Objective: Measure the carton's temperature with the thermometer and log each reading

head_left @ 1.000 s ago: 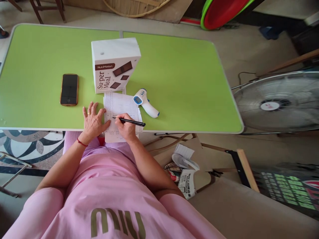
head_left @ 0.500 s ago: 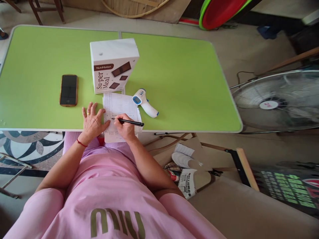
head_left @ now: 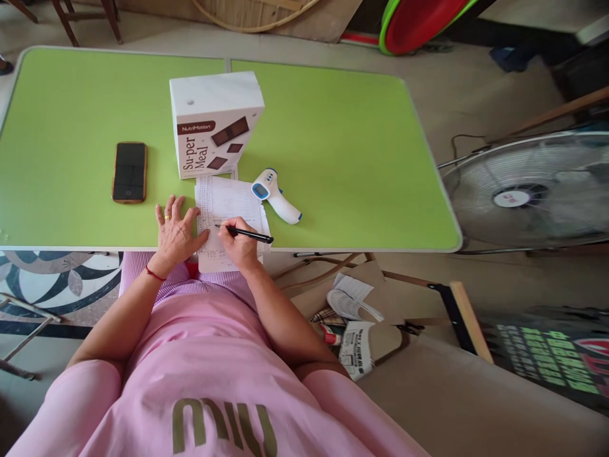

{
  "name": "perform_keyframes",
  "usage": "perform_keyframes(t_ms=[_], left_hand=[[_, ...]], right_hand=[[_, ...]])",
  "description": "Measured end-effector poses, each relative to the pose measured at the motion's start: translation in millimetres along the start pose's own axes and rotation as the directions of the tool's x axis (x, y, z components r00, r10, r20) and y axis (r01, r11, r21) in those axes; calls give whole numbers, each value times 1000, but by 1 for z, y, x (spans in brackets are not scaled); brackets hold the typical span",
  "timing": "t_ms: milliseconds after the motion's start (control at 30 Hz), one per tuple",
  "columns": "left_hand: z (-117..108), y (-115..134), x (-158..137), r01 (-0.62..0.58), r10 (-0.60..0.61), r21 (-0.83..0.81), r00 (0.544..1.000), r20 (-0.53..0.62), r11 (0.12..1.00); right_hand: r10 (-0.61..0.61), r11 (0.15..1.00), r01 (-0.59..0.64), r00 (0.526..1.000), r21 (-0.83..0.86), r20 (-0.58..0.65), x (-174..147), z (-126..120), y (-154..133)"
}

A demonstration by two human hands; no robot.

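My right hand (head_left: 239, 244) grips a black pen (head_left: 252, 235), its tip at the written sheet of paper (head_left: 226, 200). With fingers spread, my left hand (head_left: 177, 233) lies flat on the green table (head_left: 333, 146), its thumb and fingertips at the paper's left edge. The sheet, covered in rows of handwriting, overhangs the table's near edge a little. A white and blue infrared thermometer (head_left: 277, 197) rests on the paper's upper right corner. Just behind the paper stands a white "Super Meal" box (head_left: 216, 127).
A phone in a brown case (head_left: 130, 172) lies left of the box. Beyond the table's right end stands a large fan (head_left: 514, 198). Loose papers (head_left: 354, 298) lie on a folding chair at lower right. A red and green basin (head_left: 423, 22) leans at the back.
Almost nothing differs. The whole view has shifted slightly, and the pen stays at about the same place on the paper. Both hands keep their pose.
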State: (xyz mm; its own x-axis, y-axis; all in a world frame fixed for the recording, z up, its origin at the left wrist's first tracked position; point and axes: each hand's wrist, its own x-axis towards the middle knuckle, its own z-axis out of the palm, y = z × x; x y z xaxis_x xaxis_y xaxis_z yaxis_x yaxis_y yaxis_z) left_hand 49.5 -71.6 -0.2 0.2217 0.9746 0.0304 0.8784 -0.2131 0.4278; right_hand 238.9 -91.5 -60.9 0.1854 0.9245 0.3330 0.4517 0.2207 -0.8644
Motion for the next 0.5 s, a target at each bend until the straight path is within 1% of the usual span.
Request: perform_keyframes(t_ms=[133, 267, 500], left_hand=[[-4, 3, 1, 9, -10, 21, 1000, 30, 1000], [-7, 5, 1, 20, -22, 28, 998, 56, 999], [-2, 1, 0, 1, -1, 8, 1000, 18, 1000]], right_hand=[[9, 1000, -9, 1000, 3, -13, -1, 1, 1], [55, 998, -55, 998, 36, -10, -3, 0, -2], [64, 998, -64, 998, 30, 11, 0, -1, -6]])
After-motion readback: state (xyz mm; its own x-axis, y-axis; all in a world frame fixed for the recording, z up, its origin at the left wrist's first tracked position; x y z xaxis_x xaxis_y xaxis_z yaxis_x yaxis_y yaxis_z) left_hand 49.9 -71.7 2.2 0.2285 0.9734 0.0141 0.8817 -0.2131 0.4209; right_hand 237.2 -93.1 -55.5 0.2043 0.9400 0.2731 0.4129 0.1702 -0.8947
